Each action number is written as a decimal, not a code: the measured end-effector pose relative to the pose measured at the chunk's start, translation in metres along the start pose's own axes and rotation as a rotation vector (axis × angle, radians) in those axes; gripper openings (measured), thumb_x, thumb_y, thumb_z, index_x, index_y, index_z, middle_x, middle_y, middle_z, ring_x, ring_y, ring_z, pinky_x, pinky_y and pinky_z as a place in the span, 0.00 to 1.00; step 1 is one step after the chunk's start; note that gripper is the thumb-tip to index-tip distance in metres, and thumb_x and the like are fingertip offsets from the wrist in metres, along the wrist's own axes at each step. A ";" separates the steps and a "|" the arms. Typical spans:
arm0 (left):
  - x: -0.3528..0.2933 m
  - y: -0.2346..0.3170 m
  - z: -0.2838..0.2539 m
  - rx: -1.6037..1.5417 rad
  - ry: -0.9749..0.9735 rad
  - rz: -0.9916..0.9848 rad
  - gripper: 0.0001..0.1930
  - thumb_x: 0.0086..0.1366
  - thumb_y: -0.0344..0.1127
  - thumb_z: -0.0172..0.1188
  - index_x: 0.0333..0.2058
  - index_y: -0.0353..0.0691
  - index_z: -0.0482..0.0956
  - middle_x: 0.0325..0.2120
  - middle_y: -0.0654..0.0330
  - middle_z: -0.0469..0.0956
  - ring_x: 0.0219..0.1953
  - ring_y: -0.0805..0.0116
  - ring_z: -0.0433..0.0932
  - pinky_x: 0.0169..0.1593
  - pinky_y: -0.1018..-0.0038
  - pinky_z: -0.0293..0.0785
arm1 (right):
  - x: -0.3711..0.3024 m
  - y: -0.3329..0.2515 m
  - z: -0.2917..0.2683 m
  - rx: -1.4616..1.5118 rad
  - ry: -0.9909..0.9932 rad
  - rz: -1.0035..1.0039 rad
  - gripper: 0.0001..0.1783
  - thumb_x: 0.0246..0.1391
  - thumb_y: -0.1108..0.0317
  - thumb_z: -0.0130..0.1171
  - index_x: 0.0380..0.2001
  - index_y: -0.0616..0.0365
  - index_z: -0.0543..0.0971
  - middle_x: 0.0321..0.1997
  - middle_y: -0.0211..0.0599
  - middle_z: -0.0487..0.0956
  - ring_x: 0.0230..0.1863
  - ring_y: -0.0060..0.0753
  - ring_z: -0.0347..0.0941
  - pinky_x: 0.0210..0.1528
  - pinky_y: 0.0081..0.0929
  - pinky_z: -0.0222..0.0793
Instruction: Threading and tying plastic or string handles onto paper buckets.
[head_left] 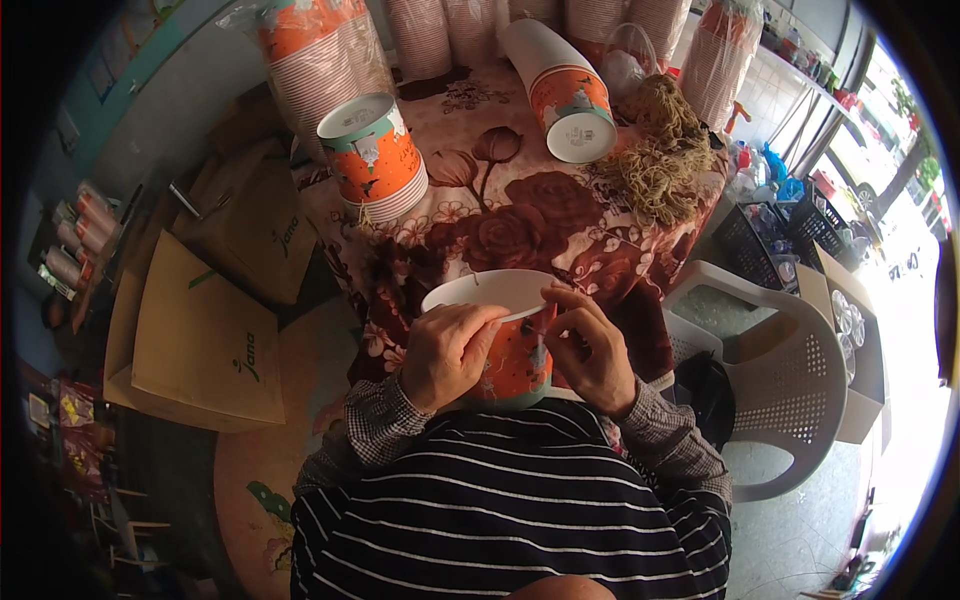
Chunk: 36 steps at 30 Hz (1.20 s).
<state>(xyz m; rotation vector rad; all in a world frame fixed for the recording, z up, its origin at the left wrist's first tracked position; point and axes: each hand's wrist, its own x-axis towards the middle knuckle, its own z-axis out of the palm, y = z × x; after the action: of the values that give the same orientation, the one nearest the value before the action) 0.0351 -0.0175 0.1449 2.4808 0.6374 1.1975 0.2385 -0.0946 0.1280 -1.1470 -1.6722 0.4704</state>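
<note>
An orange, green and white paper bucket [515,360] stands open side up between my hands, close to my body at the near edge of the table. Its white inside faces up. My left hand [450,350] is closed, with thumb and fingers pinched at the bucket's near left rim. My right hand [592,345] has curled fingers, the fingertips touching the rim on the right. Thin pale strands seem to hang over the bucket's front, too fine to make out clearly. A bundle of tan strings [660,155] lies at the far right of the table.
A flowered cloth covers the table [480,200]. On it are a short stack of upside-down buckets [375,160], a longer stack lying down [565,95], and several wrapped stacks [420,40] behind. Cardboard boxes [205,335] stand left; a white plastic chair [780,370] is right.
</note>
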 end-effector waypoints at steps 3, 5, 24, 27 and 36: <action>0.000 0.003 0.004 0.037 0.003 0.009 0.06 0.61 0.27 0.59 0.37 0.37 0.78 0.28 0.54 0.81 0.31 0.55 0.81 0.35 0.66 0.76 | -0.003 0.000 0.003 -0.015 0.034 -0.051 0.07 0.49 0.81 0.59 0.31 0.63 0.73 0.59 0.52 0.71 0.66 0.53 0.62 0.64 0.39 0.61; -0.001 0.004 0.006 0.058 0.000 0.014 0.06 0.60 0.27 0.59 0.37 0.37 0.78 0.28 0.54 0.81 0.31 0.55 0.81 0.35 0.65 0.76 | -0.003 0.000 0.003 -0.070 0.022 -0.095 0.10 0.46 0.80 0.61 0.33 0.62 0.74 0.59 0.51 0.70 0.64 0.55 0.63 0.63 0.42 0.63; 0.005 0.015 0.009 0.022 -0.027 0.015 0.09 0.59 0.27 0.60 0.40 0.38 0.78 0.29 0.53 0.81 0.31 0.55 0.81 0.36 0.64 0.75 | -0.004 0.000 0.012 -0.208 0.054 -0.133 0.10 0.44 0.77 0.61 0.32 0.60 0.74 0.50 0.45 0.75 0.53 0.52 0.70 0.55 0.42 0.65; 0.003 0.017 0.006 -0.012 -0.080 -0.038 0.09 0.60 0.29 0.59 0.40 0.39 0.79 0.27 0.54 0.81 0.30 0.56 0.81 0.36 0.64 0.74 | -0.003 0.000 0.013 -0.254 0.079 -0.165 0.10 0.44 0.76 0.62 0.32 0.59 0.74 0.47 0.42 0.76 0.49 0.49 0.71 0.52 0.41 0.65; 0.024 0.009 0.002 -0.176 -0.270 -0.041 0.06 0.62 0.31 0.58 0.37 0.39 0.80 0.24 0.52 0.80 0.28 0.53 0.80 0.33 0.65 0.74 | -0.005 -0.004 0.014 -0.309 0.117 -0.205 0.11 0.43 0.75 0.64 0.33 0.57 0.76 0.40 0.38 0.77 0.41 0.44 0.72 0.43 0.37 0.68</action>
<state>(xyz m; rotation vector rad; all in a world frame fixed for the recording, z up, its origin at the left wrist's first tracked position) 0.0517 -0.0130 0.1638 2.4081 0.4847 0.8433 0.2247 -0.0976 0.1232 -1.1813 -1.7760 0.0141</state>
